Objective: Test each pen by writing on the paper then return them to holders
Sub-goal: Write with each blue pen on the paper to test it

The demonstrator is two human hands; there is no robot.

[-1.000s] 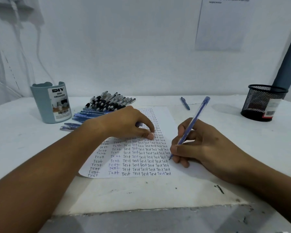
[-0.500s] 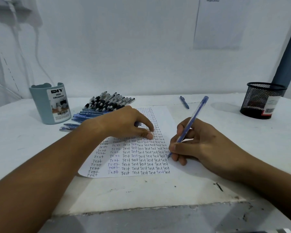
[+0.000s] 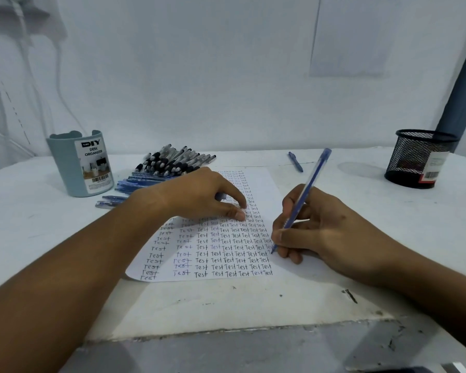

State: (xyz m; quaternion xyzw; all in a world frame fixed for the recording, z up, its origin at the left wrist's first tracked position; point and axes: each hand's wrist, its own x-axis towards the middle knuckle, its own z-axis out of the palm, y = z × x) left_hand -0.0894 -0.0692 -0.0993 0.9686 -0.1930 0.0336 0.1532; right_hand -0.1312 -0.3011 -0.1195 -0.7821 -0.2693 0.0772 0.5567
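Observation:
A white paper (image 3: 261,181) filled with rows of the word "Test" lies in the middle of the table. My right hand (image 3: 328,232) grips a blue pen (image 3: 307,189), whose tip touches the paper's right edge near the lower rows. My left hand (image 3: 199,195) rests on the paper with thumb and forefinger pressing down. Its curled fingers hold a small pale blue pen cap (image 3: 221,196). A blue-grey desk organizer (image 3: 67,168) stands at the back left, a black mesh holder (image 3: 412,157) at the back right.
A pile of black-grip pens (image 3: 172,162) and several blue pens (image 3: 135,183) lie between the organizer and the paper. One blue pen (image 3: 296,162) lies alone behind the paper. The table's chipped front edge (image 3: 226,332) runs below the sheet. A white wall stands behind.
The pen tip makes only small moves at the paper's right edge. My left hand stays put on the sheet. The view shifts slightly.

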